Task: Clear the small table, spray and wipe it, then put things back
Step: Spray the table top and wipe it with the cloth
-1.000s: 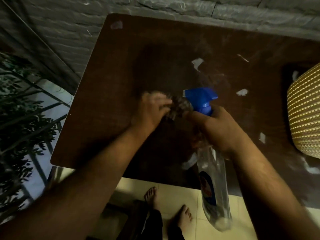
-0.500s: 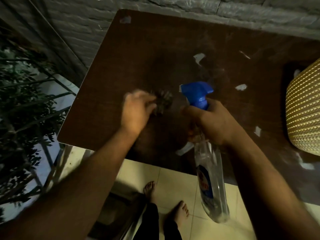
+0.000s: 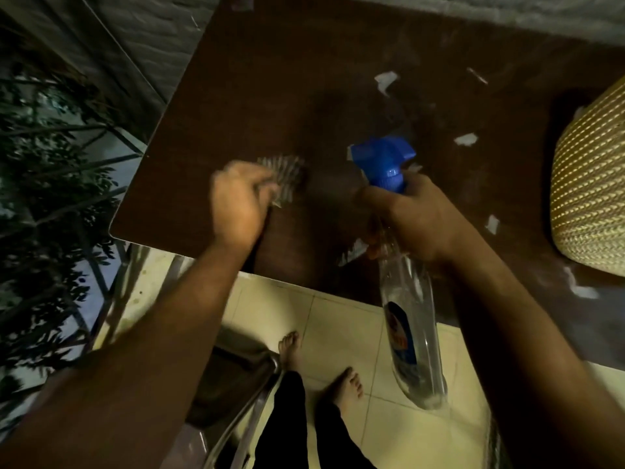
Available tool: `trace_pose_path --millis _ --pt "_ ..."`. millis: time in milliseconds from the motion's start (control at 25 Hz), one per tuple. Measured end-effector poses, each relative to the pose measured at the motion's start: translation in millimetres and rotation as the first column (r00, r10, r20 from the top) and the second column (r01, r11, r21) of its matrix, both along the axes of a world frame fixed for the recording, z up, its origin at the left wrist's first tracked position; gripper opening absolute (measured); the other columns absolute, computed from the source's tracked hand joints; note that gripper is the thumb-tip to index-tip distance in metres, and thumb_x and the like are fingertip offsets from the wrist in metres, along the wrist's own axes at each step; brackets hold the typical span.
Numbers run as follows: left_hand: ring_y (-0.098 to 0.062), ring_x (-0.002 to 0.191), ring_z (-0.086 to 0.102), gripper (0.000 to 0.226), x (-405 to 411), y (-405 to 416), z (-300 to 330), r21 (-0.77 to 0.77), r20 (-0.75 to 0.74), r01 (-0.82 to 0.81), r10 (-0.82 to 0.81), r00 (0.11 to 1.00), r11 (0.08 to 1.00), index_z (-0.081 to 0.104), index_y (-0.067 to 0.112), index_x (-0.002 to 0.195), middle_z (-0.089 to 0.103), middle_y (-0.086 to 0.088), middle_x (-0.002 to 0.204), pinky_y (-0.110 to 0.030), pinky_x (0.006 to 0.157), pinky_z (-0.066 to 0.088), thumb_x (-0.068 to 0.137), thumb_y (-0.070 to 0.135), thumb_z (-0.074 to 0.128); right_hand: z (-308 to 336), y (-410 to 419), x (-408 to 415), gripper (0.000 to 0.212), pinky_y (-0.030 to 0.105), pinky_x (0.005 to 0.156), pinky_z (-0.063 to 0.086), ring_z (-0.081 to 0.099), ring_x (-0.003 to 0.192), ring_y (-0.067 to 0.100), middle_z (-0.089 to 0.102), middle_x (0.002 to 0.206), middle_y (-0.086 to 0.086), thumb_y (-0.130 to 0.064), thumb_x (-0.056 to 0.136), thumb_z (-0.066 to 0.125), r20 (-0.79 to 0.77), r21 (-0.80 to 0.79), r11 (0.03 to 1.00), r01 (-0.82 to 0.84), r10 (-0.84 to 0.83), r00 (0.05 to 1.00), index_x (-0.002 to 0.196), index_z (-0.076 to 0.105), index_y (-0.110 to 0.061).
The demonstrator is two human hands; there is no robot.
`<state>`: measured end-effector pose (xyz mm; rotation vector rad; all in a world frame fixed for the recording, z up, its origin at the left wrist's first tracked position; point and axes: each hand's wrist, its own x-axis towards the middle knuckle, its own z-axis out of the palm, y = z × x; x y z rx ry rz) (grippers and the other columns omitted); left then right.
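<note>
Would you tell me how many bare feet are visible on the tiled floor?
2: one foot just below the table's near edge, the other foot nearer the camera, beside the spray bottle's base.

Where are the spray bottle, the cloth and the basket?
spray bottle (image 3: pixel 411 328): head view, clear body.
cloth (image 3: pixel 285 176): head view, checked part beyond the left hand's fingers.
basket (image 3: pixel 592 184): head view, woven side.

The dark brown wood-look tabletop (image 3: pixel 270 96) has a smooth, dull finish with white torn patches. A clear glossy plastic spray bottle (image 3: pixel 411 319) with a shiny blue plastic trigger head sits mid-frame. At right edge, a yellow woven basket (image 3: pixel 592 184) looks ribbed and rough. Bottom centre, cream floor tiles (image 3: pixel 341 319) gleam.
</note>
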<state>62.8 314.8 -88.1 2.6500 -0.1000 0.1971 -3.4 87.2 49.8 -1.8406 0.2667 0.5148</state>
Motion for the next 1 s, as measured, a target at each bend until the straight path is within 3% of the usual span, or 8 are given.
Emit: trace_pose_path --millis 160,240,400,520,640,720,880,1000 --pt "-0.02 0.096 0.055 0.025 -116 -25 0 -0.043 -0.075 0.324 -0.327 0.942 0.945 0.073 0.024 0.107 0.066 0.003 0.115 -0.025 0.088 0.038 0.088 0.028 0.057 6 -10 -3 0.015 0.049 0.074 0.057 0.065 0.066 0.026 0.067 0.078 0.011 -0.031 0.086 0.063 0.002 0.036 0.998 0.042 -0.042 0.999 0.094 0.057 -0.019" --pt "-0.022 0.1 0.058 0.023 -83 2 -1 0.031 -0.044 0.281 -0.279 0.959 0.959 0.072 0.022 0.109 0.067 0.0 0.116 -0.03 0.089 0.041 0.088 0.025 0.062 2 -20 -3 0.019 0.044 0.069 0.059 0.066 0.063 0.026 0.067 0.074 0.009 -0.032 0.087 0.062 0.011 0.005 1.0 0.015 -0.015 1.0 0.098 0.057 -0.017" --pt "-0.026 0.096 0.062 0.024 30 8 4 0.096 -0.018 -0.042 0.044 0.999 0.995 0.071 0.017 0.107 0.066 -0.008 0.107 -0.032 0.088 0.046 0.084 0.022 0.068 -1 -30 -6 0.016 0.029 0.056 0.057 0.063 0.054 0.017 0.064 0.059 0.0 -0.03 0.091 0.059 -0.007 0.022 1.0 0.021 -0.021 1.0 0.1 0.054 -0.018" --pt "-0.023 0.093 0.061 0.023 -29 -56 3 0.036 -0.058 0.167 -0.165 0.985 0.985 0.073 0.022 0.105 0.068 -0.003 0.105 -0.029 0.086 0.044 0.082 0.023 0.068 4 -31 -10 0.018 0.024 0.054 0.056 0.063 0.053 0.015 0.064 0.064 0.0 -0.03 0.09 0.059 -0.014 0.045 0.998 0.037 -0.037 0.999 0.1 0.055 -0.016" --pt "-0.019 0.094 0.053 0.026 -130 -60 -1 -0.044 -0.097 0.423 -0.426 0.9 0.905 0.073 0.027 0.105 0.066 0.004 0.112 -0.023 0.088 0.037 0.086 0.03 0.056 5 -38 -16 0.02 0.024 0.053 0.055 0.062 0.051 0.015 0.063 0.062 0.0 -0.031 0.089 0.06 -0.003 0.031 0.998 0.056 -0.056 0.998 0.1 0.055 -0.015" --pt "-0.019 0.096 0.055 0.026 -115 -34 0 -0.002 -0.07 0.412 -0.411 0.909 0.911 0.072 0.026 0.108 0.066 0.004 0.114 -0.025 0.087 0.037 0.088 0.029 0.057 4 -44 -20 0.017 0.025 0.051 0.056 0.061 0.048 0.013 0.062 0.058 -0.001 -0.03 0.089 0.061 -0.028 0.054 0.994 0.093 -0.091 0.995 0.099 0.053 -0.017" --pt "-0.027 0.097 0.062 0.025 -1 -44 1 0.053 -0.016 0.137 -0.136 0.991 0.989 0.072 0.019 0.108 0.067 -0.003 0.108 -0.033 0.087 0.044 0.083 0.023 0.071 4 -51 -25 0.019 0.032 0.056 0.059 0.062 0.052 0.015 0.061 0.057 -0.002 -0.03 0.088 0.062 -0.023 0.046 0.993 0.107 -0.106 0.994 0.101 0.053 -0.019" --pt "-0.016 0.107 0.05 0.024 -40 -109 8 0.022 -0.135 0.289 -0.284 0.949 0.957 0.07 0.022 0.112 0.063 -0.001 0.116 -0.024 0.094 0.037 0.089 0.026 0.064 6 -50 -27 0.015 0.03 0.056 0.057 0.062 0.051 0.014 0.062 0.059 -0.002 -0.03 0.09 0.06 0.005 0.045 0.992 0.114 -0.114 0.993 0.098 0.054 -0.019"
